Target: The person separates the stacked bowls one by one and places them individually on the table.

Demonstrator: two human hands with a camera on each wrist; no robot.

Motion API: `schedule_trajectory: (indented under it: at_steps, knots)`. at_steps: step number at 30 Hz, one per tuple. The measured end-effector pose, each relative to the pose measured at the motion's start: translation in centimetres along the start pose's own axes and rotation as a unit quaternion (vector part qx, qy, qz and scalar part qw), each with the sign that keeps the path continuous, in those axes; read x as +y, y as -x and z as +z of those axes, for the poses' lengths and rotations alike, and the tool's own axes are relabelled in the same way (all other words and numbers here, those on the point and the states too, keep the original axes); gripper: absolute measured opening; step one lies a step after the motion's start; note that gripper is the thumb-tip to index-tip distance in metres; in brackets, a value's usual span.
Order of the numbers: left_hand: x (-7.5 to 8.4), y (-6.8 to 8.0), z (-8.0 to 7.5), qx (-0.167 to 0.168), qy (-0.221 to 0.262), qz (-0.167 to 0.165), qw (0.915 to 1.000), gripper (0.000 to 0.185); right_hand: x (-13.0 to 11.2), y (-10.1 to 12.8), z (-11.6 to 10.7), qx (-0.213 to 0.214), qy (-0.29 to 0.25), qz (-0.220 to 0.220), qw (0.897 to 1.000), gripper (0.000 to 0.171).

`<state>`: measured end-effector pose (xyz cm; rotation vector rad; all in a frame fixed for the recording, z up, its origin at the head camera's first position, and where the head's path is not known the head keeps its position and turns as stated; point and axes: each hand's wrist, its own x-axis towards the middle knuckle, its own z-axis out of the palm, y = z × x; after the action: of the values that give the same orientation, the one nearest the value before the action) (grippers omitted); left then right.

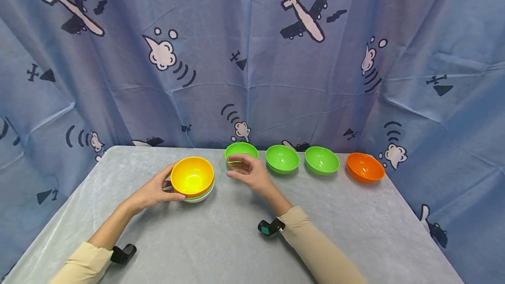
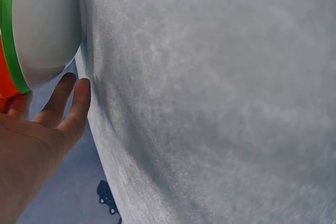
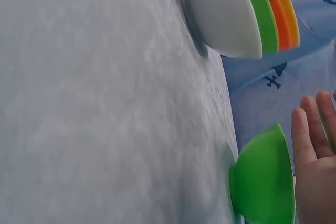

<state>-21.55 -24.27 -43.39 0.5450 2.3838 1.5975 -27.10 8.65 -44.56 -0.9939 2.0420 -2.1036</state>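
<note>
The left hand (image 1: 151,194) holds a nested stack of bowls (image 1: 192,178) by its side, thumb in front and fingers around the back; the stack stands upright at the left of the table (image 1: 221,240) – yellow uppermost, then orange, green and white. The right hand (image 1: 254,173) holds nothing, its thumb and fingers well parted, just in front of the leftmost green bowl (image 1: 240,148) (whether it touches the rim cannot be told). That round bowl, with no long axis, lies beyond the fingers and right of the stack – nearer the right hand than the left. Two more green bowls (image 1: 282,159) and an orange bowl (image 1: 365,168) line up farther right.
</note>
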Motion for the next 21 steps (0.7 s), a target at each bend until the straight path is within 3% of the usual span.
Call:
schedule_trajectory:
  at_steps: [12, 21]
  knots:
    - [0.1, 0.1, 0.0, -0.004, 0.005, 0.006, 1.0, 0.099, 0.8, -0.7, 2.8, -0.053, 0.062, 0.015, 0.997, 0.082]
    - [-0.1, -0.1, 0.1, -0.001, 0.002, -0.001, 1.0, 0.098, 1.4, -1.2, 4.8, -0.08, 0.085, 0.019, 0.993, 0.096]
